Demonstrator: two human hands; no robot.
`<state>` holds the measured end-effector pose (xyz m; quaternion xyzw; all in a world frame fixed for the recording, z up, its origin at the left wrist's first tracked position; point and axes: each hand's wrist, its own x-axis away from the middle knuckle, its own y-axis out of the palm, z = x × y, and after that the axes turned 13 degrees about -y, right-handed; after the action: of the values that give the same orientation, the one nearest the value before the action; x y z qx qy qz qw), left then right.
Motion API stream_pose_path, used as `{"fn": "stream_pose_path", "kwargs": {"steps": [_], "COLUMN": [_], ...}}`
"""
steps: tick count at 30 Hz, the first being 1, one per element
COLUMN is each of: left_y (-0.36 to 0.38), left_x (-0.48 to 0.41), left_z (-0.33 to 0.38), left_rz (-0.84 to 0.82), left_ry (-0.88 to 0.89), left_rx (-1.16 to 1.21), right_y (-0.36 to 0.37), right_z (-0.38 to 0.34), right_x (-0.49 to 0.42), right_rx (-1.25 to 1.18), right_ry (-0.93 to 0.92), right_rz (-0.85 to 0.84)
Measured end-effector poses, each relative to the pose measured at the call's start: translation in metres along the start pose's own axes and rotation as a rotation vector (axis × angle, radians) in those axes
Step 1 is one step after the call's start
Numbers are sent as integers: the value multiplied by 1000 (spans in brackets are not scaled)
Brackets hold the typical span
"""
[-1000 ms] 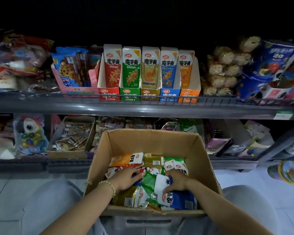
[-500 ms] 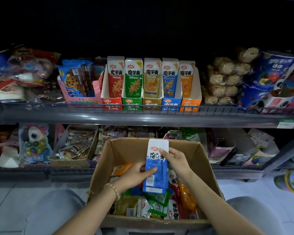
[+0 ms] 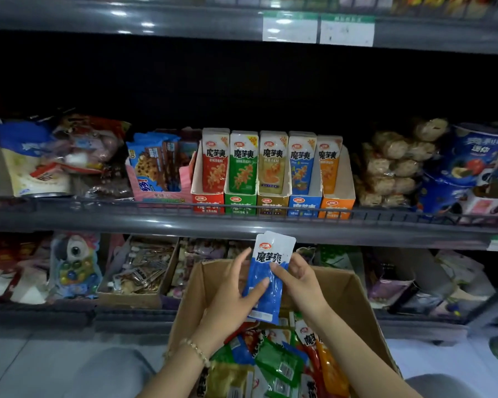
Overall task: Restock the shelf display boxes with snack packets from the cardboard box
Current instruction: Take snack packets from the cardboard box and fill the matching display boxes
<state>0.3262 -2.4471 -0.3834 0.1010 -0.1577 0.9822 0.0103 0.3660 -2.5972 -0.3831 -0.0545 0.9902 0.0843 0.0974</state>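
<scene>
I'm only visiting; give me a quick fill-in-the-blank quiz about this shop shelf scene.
The left hand and right hand hold a ____ packet above the cardboard box.
On the shelf, ____ display boxes stand in a row.
The leftmost display box is ____.
Missing words: blue; five; red.

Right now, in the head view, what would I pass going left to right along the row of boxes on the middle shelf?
pink cookie box → red display box → green display box → yellow-brown display box → blue display box → orange display box
</scene>
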Motion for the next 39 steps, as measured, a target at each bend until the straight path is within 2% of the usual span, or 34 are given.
{"fn": "stream_pose_path", "kwargs": {"steps": [2,5,7,10,12,16,18,23,26,31,36,39], "left_y": [-2,-5,-10,-18,-22,-26,-27,-26,-20,-10,-5,-1], "left_x": [4,10,8,3,2,-5,-8,-14,-20,-30,-55,-73], "left_z": [8,22,27,26,28,33,39,56,68,96,128,146], "left_rz": [-105,-256,-242,-188,-188,-179,-179,-156,-169,-173,-58,-64], "left_ry": [-30,-92,-139,-216,-218,-163,-144,-105,-23,155,342,379], "left_rx": [-29,34,162,336,325,281,274,315,246,3,-272,-357], "right_y": [4,7,8,4,-1,-9,-11,-20,-24,-39,-62,-79], "right_z": [-4,-8,-11,-13,-19,-35,-44,-60,-72,-99,-127,-138], "right_x": [0,0,0,-7,-13,-27,-33,-46,-55,-73,-96,-112], "right_rx": [31,102,97,285,328,103,117,115,123,135,146,171], "right_ry": [-29,-19,36,-92,-147,-55,-52,-96,-148,-120,-127,-141], "right_rz": [-19,-131,-177,-174,-157,-249,-310,-284,-315,-337,-342,-323]}}
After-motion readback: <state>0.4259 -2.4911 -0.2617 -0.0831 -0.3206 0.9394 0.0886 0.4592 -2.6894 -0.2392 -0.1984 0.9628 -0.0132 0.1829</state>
